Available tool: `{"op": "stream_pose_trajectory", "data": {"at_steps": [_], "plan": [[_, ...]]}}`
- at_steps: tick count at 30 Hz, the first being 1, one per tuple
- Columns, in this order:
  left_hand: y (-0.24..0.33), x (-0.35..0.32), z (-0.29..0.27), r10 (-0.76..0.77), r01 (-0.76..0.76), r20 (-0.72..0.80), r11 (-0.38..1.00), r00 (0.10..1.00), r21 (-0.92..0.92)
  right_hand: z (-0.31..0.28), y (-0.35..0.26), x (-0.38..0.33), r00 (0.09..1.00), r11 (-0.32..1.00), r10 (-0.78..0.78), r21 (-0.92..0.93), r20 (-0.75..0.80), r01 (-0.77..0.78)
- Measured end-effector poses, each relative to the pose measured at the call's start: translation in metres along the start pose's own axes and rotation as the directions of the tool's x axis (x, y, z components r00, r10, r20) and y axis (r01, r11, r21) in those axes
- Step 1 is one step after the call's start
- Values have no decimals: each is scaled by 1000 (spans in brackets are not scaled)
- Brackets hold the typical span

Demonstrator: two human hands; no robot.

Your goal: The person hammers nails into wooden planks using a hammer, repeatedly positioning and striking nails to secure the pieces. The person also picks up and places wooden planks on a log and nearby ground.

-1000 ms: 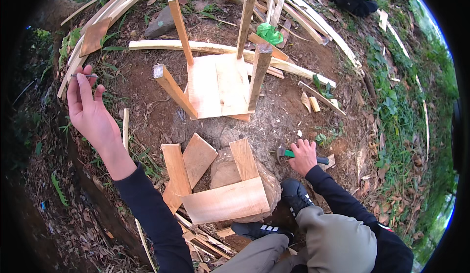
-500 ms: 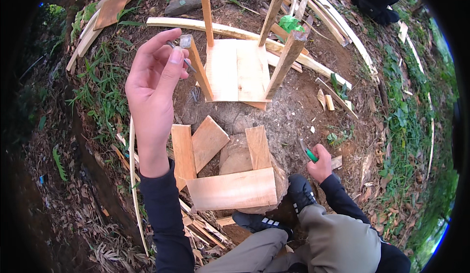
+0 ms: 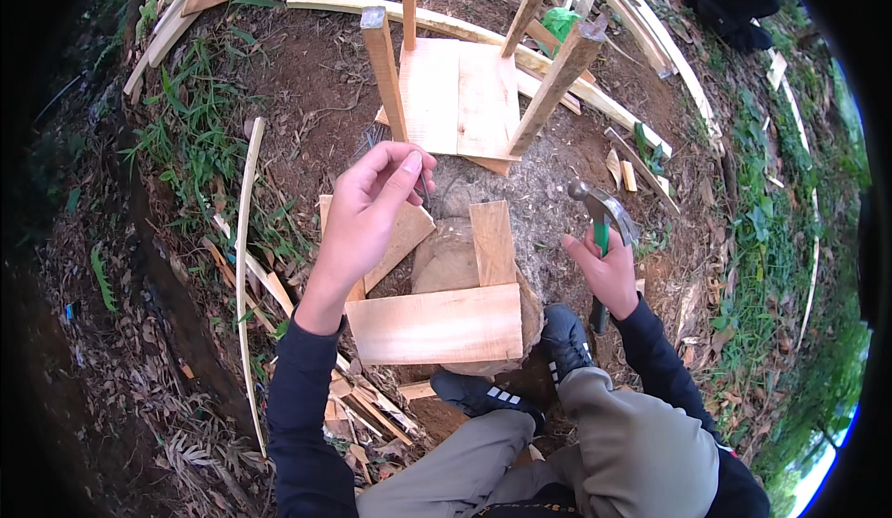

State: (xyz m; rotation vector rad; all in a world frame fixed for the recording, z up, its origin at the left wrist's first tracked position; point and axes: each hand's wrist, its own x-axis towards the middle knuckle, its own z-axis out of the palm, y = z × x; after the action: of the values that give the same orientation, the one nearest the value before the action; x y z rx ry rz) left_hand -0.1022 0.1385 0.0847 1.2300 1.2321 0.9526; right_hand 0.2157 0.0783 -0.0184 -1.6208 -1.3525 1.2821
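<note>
Between thumb and fingers, my left hand (image 3: 372, 204) pinches a thin dark nail (image 3: 426, 190), above the wooden pieces. My right hand (image 3: 610, 272) is closed round the green-and-black handle of a claw hammer (image 3: 604, 211), its metal head pointing up. A pale flat board (image 3: 437, 325) lies crosswise over a shorter upright-lying plank (image 3: 492, 244) on a round log stump (image 3: 444, 260). Another plank (image 3: 401, 244) angles out at the left, partly behind my left hand. Beyond, a square wooden panel (image 3: 432, 100) lies with several legs (image 3: 383, 72) standing up from it.
Long pale strips (image 3: 243, 276) lie on the dirt at the left, and another strip (image 3: 372, 9) crosses behind the panel. Loose nails lie by its near left corner. Wood scraps (image 3: 372, 406) are beside my feet. A person in dark clothes (image 3: 729, 2) is at the far right.
My left hand has come down and toward me with the nail, away from the leg's top. My right hand has raised the hammer, bringing its head into clear sight.
</note>
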Motion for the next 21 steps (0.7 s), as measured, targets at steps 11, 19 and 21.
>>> {"op": "stream_pose_trajectory", "data": {"at_steps": [11, 19, 21], "plan": [[-49, -20, 14, -216, 214, 12, 975, 976, 60, 46, -45, 38, 943, 997, 63, -70, 326, -42], [-48, -34, 20, -170, 141, 38, 903, 985, 405, 42, -39, 35, 951, 973, -39, 227, 306, -33], [-36, -40, 23, -224, 185, 50, 895, 973, 406, 36, -41, 34, 956, 965, -37, 260, 289, -41]]}}
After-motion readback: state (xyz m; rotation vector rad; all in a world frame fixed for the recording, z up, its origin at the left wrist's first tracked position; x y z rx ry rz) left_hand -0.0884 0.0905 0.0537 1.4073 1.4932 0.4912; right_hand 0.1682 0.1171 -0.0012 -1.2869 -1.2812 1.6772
